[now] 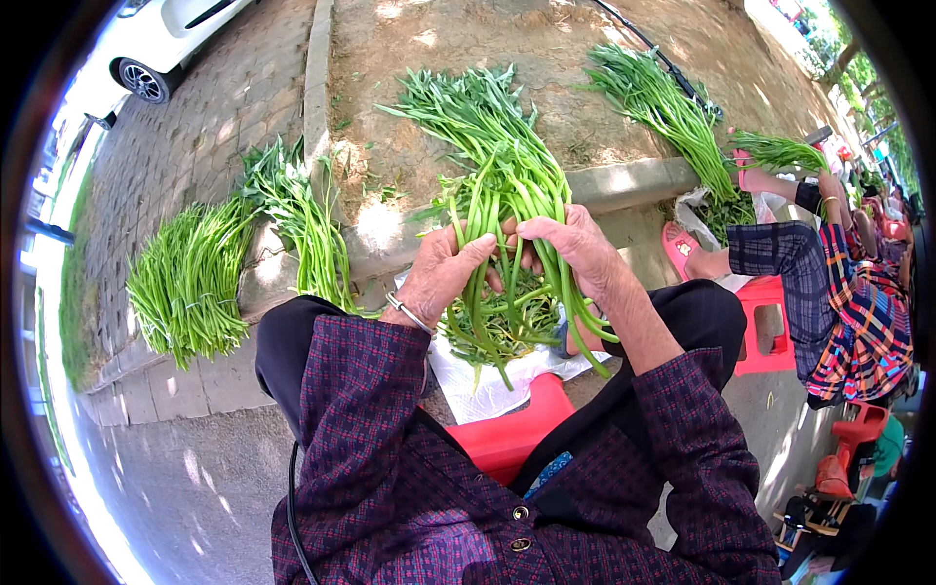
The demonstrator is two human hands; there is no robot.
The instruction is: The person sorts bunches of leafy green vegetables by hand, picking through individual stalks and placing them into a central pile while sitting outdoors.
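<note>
- From my feed: left hand (439, 273) and right hand (583, 252) both clamped around long leafy green stems (522, 190), above a white plastic sheet (476, 388).
- Held fanned, likely to separate strands; sheet presumably catches loose green scraps (526, 330).

Brick paving (234, 107), a curb (317, 88), a white car (178, 34) and probably trees (865, 86) show an outdoor roadside.

Fisheye view from wearer's head, facing down and forward; hands (439, 275) close, mid-frame.
</note>
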